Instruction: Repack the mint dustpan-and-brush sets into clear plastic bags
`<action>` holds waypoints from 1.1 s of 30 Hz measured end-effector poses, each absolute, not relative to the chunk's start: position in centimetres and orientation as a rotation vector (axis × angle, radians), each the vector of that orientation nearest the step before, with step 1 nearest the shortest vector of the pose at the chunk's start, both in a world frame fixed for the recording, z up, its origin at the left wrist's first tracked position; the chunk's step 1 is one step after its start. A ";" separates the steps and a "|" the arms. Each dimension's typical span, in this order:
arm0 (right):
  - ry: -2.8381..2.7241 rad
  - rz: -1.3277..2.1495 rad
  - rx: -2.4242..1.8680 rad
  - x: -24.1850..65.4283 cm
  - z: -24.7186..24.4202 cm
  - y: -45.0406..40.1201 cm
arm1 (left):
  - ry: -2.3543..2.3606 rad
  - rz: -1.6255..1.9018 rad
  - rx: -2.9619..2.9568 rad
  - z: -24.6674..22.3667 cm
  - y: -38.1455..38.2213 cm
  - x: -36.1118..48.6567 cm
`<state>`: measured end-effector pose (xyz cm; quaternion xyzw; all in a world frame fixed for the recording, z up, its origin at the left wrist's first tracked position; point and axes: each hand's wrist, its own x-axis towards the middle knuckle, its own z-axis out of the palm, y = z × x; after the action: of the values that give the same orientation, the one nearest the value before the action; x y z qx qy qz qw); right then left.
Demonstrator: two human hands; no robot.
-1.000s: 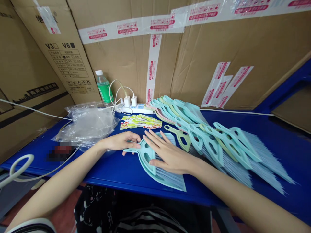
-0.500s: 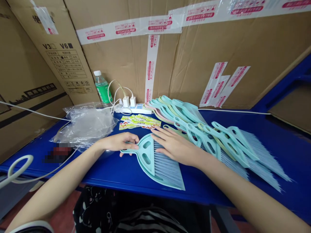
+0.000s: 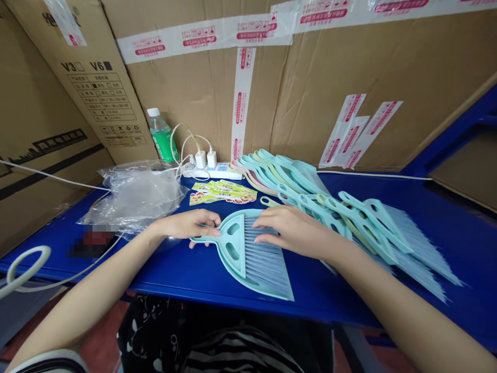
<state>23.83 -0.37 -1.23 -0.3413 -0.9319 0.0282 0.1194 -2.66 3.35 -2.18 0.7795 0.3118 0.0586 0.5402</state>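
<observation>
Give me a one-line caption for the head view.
Left hand at the handle, right hand on the bristles of a pale-green hand broom, with more brooms stacked alongside.

Our left hand (image 3: 186, 225) lies curled, our right hand (image 3: 295, 233) rests palm down with fingers (image 3: 272, 224) spread, and both forearms (image 3: 97, 287) reach inward from below.

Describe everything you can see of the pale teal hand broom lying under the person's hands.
The hand broom looks like pale teal plastic, with a short grip pointing left, a rounded head pierced by two oval holes, and a wide fan of fine, pale blue bristles. It lies flat on the blue table. The left hand closes around the grip, while the fingers of the right hand rest on the bristles.
</observation>
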 end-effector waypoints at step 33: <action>-2.641 -0.287 -0.779 22.7 -3.0 -0.2 | 0.749 0.126 1.868 -1.9 3.2 -2.5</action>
<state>22.71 -0.24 -2.96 -0.2764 -0.9374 -0.1018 0.1857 -2.55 3.23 -1.94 0.7835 0.3141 0.0530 0.5335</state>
